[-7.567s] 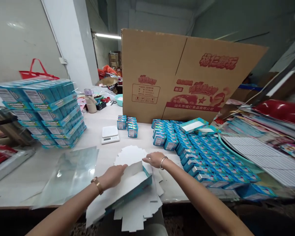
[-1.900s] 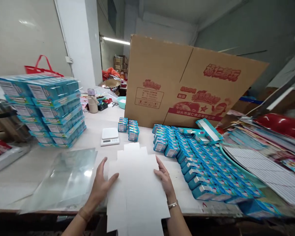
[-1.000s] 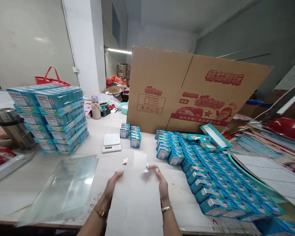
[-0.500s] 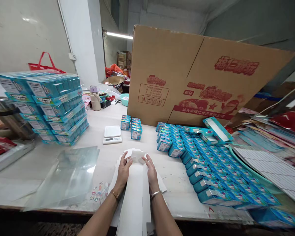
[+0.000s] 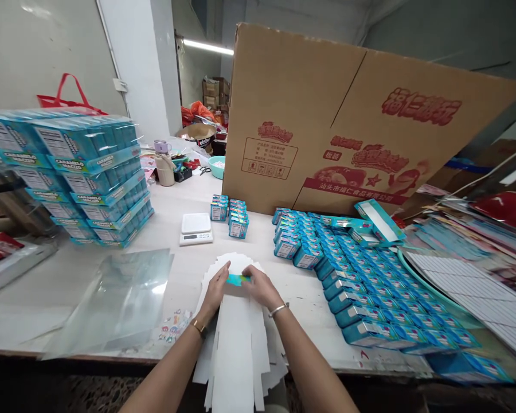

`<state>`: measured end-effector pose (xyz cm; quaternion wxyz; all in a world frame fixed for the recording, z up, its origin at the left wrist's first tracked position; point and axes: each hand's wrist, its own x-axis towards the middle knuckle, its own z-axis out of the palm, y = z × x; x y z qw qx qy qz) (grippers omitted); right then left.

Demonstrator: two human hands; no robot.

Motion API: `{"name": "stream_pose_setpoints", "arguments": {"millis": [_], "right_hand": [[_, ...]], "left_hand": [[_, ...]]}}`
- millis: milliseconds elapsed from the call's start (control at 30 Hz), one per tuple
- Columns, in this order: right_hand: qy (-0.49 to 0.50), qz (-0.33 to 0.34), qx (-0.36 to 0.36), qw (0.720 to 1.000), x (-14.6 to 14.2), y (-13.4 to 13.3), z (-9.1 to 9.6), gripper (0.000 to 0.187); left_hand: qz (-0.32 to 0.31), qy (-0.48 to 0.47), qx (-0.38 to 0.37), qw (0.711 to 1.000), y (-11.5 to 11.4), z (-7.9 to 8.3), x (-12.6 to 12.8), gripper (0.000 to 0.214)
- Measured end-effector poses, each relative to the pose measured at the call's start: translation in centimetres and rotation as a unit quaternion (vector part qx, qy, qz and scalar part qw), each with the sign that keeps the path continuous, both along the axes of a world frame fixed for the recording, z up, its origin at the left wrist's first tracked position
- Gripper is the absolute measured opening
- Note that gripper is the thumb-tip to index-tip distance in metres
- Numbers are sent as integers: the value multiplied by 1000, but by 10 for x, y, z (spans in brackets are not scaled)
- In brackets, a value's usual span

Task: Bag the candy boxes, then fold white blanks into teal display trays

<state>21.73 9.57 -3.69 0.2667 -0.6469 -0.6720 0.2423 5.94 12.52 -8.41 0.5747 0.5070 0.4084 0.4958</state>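
A flat white carton blank (image 5: 236, 338) lies on top of a pile of similar blanks at the table's near edge. Its far end flap (image 5: 238, 279) is folded over and shows its blue printed side. My left hand (image 5: 215, 289) grips the blank's left side beside that flap, fingers curled on the card. My right hand (image 5: 259, 287) presses and pinches the flap from the right. Both wrists wear a bracelet.
Rows of small blue boxes (image 5: 361, 287) cover the table to the right. A large cardboard carton (image 5: 327, 126) stands behind. A white scale (image 5: 195, 228) and clear plastic sheets (image 5: 120, 292) lie left of centre, wrapped blue packs (image 5: 77, 172) stacked far left.
My hands lifted one blank off the pile, brought its sides inward, and have now turned the far end flap over so its blue face shows. The camera dipped slightly.
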Motion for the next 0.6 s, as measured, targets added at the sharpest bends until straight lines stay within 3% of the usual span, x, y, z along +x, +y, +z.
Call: {"name": "stream_pose_setpoints", "arguments": {"millis": [33,100,200,400,600], "right_hand": [[-89,29,-2,996,0,3,7,35],[-262,101,-13,960,-6,13,20,37],[-394,203,-37,896,-20,29,30,24],[-438,274,27,856,-26,39,19,34],[-428,266,3,864,-26,30,19,39]], "left_hand": [[-3,-5,-1,1000,1,-2,0,54],[1,-6,-3,1000,3,-4,1,53],[14,11,3,1000,2,-3,4,51],[22,13,9,1000,0,1,4,50],[3,57,-13,998,-2,17,5,57]]}}
